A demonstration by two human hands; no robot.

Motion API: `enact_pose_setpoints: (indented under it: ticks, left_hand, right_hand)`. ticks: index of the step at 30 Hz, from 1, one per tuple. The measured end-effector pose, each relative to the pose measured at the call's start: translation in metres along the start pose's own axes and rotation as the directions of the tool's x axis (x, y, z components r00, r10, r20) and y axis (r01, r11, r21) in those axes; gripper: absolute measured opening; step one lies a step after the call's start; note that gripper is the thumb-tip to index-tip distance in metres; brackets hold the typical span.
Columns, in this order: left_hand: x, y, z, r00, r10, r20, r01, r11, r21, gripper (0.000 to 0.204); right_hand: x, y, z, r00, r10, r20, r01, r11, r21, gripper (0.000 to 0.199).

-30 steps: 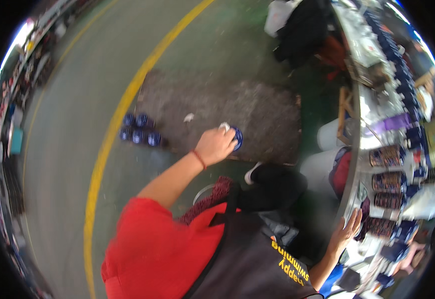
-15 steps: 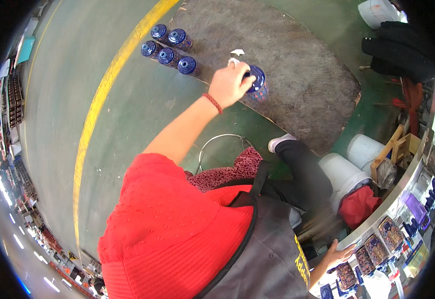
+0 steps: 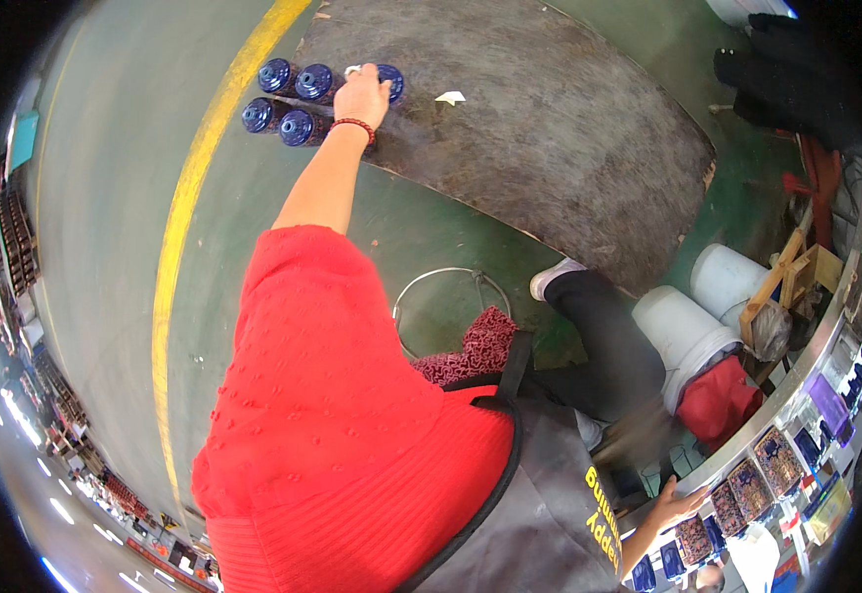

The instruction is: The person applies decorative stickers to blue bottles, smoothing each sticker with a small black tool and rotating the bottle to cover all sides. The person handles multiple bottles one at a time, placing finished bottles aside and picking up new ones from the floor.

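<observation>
My left hand [image 3: 360,101], with a red bracelet at the wrist, is stretched out to the far left. Its fingers grip the blue domed top of a jar-like vessel [image 3: 390,83] at the edge of a dark wooden board. Beside it stand several like vessels in close rows, such as the front one [image 3: 299,127]; their tops are shiny blue, their bodies dark and patterned. My hand and wrist hide part of the group. At the lower right, my right hand [image 3: 674,506] rests at the workbench edge, fingers apart, holding nothing I can see.
The wooden board [image 3: 550,128] lies on the green floor, a white scrap [image 3: 450,98] on it. White buckets [image 3: 683,326] and a wooden frame [image 3: 792,282] stand by the curved workbench, which carries patterned blocks [image 3: 750,491]. A yellow line [image 3: 169,267] crosses the floor at left.
My left hand has carried the blue-topped vessel leftward, from the near part of the board to beside the grouped ones. My right hand has stayed at the workbench edge.
</observation>
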State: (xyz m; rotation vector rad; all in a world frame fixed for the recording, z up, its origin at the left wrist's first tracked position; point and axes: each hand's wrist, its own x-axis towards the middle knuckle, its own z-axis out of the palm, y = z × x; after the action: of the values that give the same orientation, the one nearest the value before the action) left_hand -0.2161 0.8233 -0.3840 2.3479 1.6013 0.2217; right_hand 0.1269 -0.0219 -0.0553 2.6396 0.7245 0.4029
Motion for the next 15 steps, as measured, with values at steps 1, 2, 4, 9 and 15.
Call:
enact_pose_setpoints:
  ticks: [1, 2, 4, 9, 15]
  left_hand:
    - [0.004, -0.006, 0.008, 0.997, -0.077, 0.022, 0.077, 0.997, 0.017, 0.037]
    - [0.005, -0.011, 0.015, 0.994, -0.111, 0.019, 0.111, 0.994, -0.003, 0.037]
    - [0.008, -0.019, 0.027, 0.979, -0.196, 0.062, 0.193, 0.980, 0.044, 0.038]
    - [0.003, -0.029, 0.041, 0.958, -0.277, 0.078, 0.272, 0.959, 0.076, 0.039]
    - [-0.007, -0.015, 0.033, 0.949, -0.313, 0.022, 0.306, 0.939, 0.157, 0.043]
  right_hand:
    - [0.000, 0.000, 0.000, 0.999, 0.034, 0.022, -0.033, 0.999, -0.009, 0.094]
    - [0.000, 0.000, 0.000, 1.000, 0.012, 0.012, -0.012, 1.000, -0.029, 0.095]
    - [0.000, -0.001, 0.000, 1.000, 0.014, -0.021, -0.014, 1.000, -0.001, 0.095]
    - [0.002, -0.002, -0.002, 1.000, 0.027, 0.004, -0.027, 0.999, -0.028, 0.094]
    - [-0.002, -0.005, 0.002, 0.998, 0.014, -0.056, -0.014, 1.000, 0.004, 0.094]
